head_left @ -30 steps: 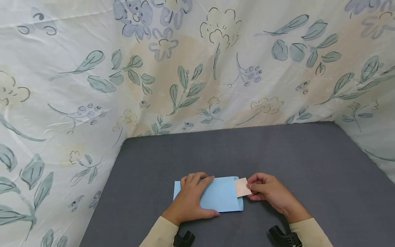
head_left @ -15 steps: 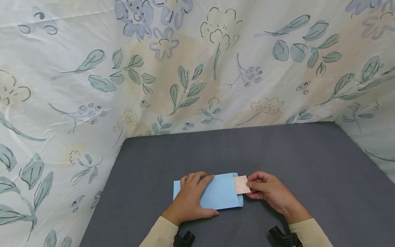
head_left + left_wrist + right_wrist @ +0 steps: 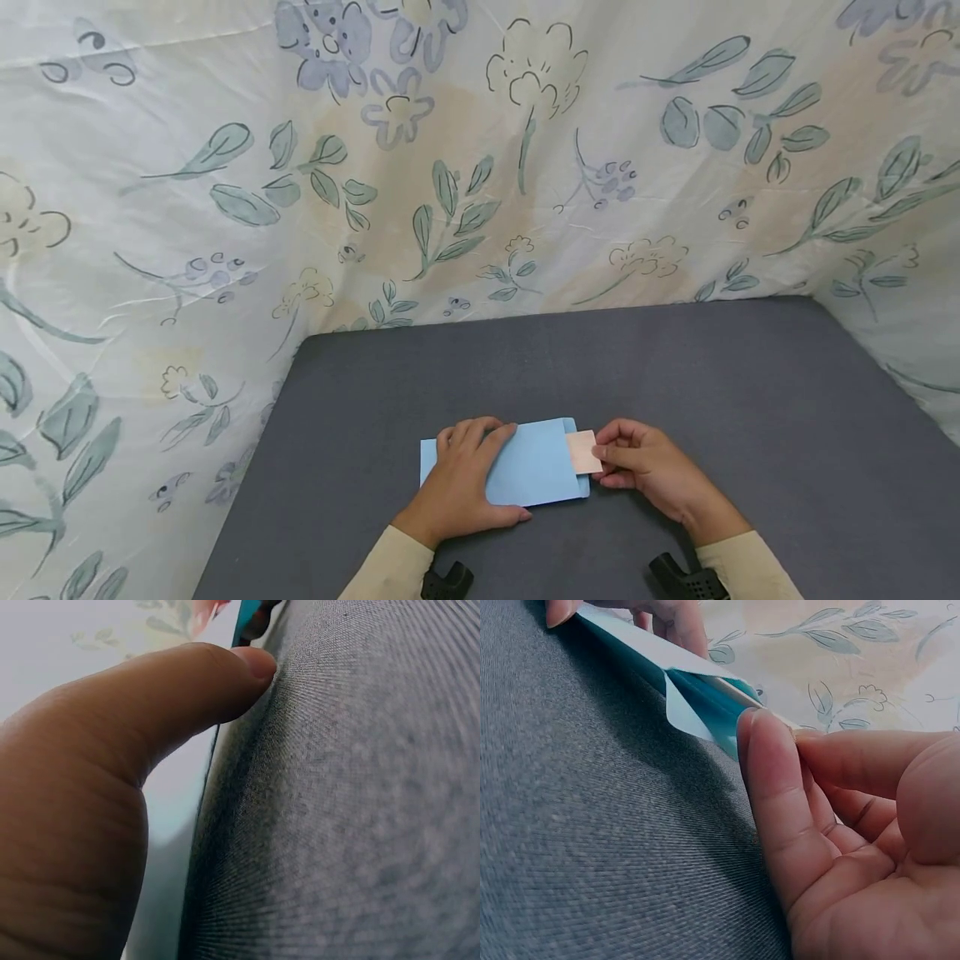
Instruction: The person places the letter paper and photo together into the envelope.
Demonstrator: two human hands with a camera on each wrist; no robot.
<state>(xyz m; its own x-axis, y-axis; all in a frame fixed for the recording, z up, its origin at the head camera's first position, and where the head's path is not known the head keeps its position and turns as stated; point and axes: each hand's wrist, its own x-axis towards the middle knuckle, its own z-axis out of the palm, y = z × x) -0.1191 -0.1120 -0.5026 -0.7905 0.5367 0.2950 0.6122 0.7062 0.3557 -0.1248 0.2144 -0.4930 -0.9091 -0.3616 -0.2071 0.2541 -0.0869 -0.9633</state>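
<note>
A light blue paper envelope (image 3: pixel 532 462) lies across the grey table with its open end to the right. My left hand (image 3: pixel 459 490) grips it across its width, the thumb at the near edge and the fingers over the far edge. A pale pink slip of paper (image 3: pixel 582 452) sticks partly out of the open end; its inner part is hidden inside. My right hand (image 3: pixel 652 468) pinches the slip's outer end between thumb and fingers. In the right wrist view the envelope's mouth (image 3: pixel 709 701) gapes, with a flap bent outward and that end raised off the table.
The dark grey tabletop (image 3: pixel 675 358) stretches behind and to both sides of the hands. A white floral-printed curtain (image 3: pixel 450 167) hangs along the back and sides. Black wrist camera mounts (image 3: pixel 447 581) sit on both cream-sleeved wrists.
My right hand has shifted slightly left with the pink slip, so a little less of it shows. The envelope's right end has risen a bit. My left hand has barely moved.
</note>
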